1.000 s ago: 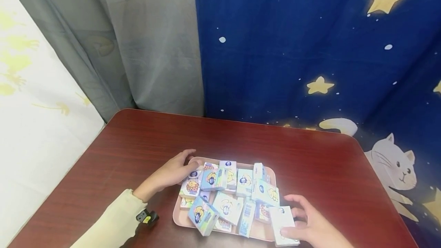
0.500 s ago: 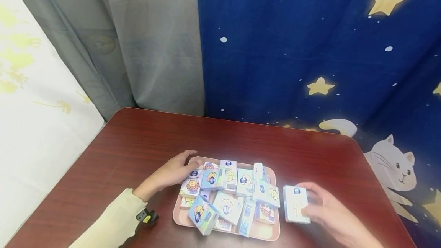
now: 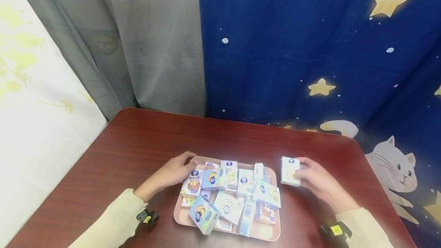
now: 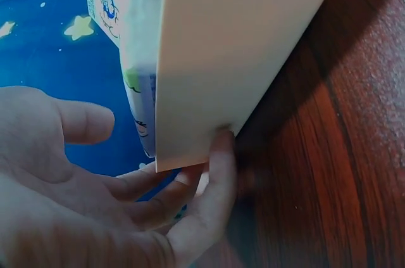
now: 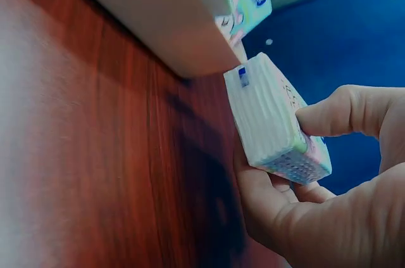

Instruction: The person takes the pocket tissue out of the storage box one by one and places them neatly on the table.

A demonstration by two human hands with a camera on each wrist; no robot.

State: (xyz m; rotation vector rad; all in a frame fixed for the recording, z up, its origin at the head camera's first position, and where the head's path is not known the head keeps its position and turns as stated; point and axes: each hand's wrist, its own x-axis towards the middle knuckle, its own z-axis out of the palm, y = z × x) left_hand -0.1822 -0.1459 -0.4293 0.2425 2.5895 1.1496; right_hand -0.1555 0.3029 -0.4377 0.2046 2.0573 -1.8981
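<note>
We've got the R hand (image 3: 318, 179) gripping a tissue pack (image 3: 290, 170), thumb on the printed face & fingers curled under it, held just above the tabletop (image 3: 165, 133), R of the pink tray (image 3: 265, 233) & apart from its rim in the head view. R wrist cam gives us the pack's white ribbed side w/ a small blue mark. L hand (image 3: 173, 169) is loose, fingers touching the outside of the tray's far L corner, thumb spread away. In the tray we see a jumble of other packs (image 3: 227, 206), mostly wht/lt blue w/ cartoon prints, some overlapping; one pokes over the near rim, tilted. Behind: grey curtain (image 3: 155, 37) L, starry blue curtain (image 3: 255, 49) R.
</note>
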